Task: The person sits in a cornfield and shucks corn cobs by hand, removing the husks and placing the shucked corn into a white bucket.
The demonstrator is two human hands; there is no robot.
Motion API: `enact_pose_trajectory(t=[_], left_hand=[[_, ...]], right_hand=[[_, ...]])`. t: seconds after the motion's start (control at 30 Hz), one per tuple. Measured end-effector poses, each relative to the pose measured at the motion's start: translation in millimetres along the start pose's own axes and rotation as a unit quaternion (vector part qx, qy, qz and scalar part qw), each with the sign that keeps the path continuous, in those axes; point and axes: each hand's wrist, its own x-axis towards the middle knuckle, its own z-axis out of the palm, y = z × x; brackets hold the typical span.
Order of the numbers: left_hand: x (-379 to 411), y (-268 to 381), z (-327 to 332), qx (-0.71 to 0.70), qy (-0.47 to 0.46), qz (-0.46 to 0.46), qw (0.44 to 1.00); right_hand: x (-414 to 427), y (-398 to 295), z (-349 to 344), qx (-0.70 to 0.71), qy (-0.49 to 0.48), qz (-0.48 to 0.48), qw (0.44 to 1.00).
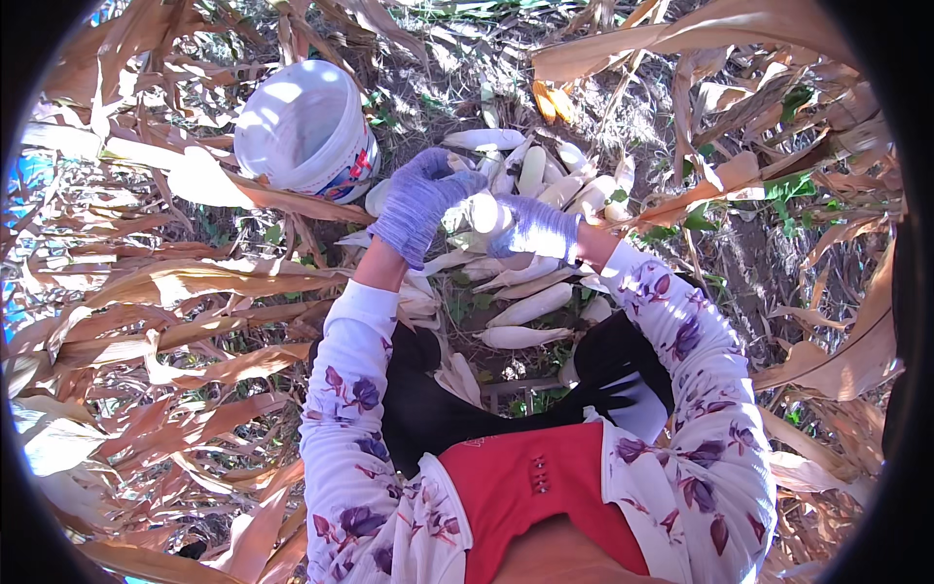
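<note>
My left hand (pixel 430 197), in a purple knit glove, grips the upper part of a pale, husk-covered corn ear (pixel 481 212). In a matching glove, my right hand (pixel 536 226) closes around the same ear from the other side. Bright sunlight washes out the ear's surface, so how much husk covers it is hard to tell. Beneath and beyond both hands lies a pile of corn ears in pale husks (pixel 531 171). More husked-over ears (pixel 531 304) rest on the ground between my knees.
A white plastic bucket (pixel 306 124) with a coloured label leans at the upper left. Two bare yellow corn ears (pixel 553 102) lie beyond the pile. Dry corn stalks and leaves (pixel 197 285) crowd the left, with more dry leaves (pixel 846 350) at the right.
</note>
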Motion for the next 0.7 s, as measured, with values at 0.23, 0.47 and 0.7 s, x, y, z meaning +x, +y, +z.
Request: enact_pose_trajectory(t=[0.23,0.47,0.7], left_hand=[[-8,-2,5,0.033,0.000,0.002,0.999],[-10,-16,12,0.023,0.000,0.015,1.000],[-14,-7,24,0.125,0.023,0.001,0.992]], right_hand=[[-10,-41,5,-0.074,0.192,-0.098,0.974],[-23,-59,15,-0.235,0.252,-0.160,0.925],[-26,-57,8,-0.308,0.226,-0.184,0.906]])
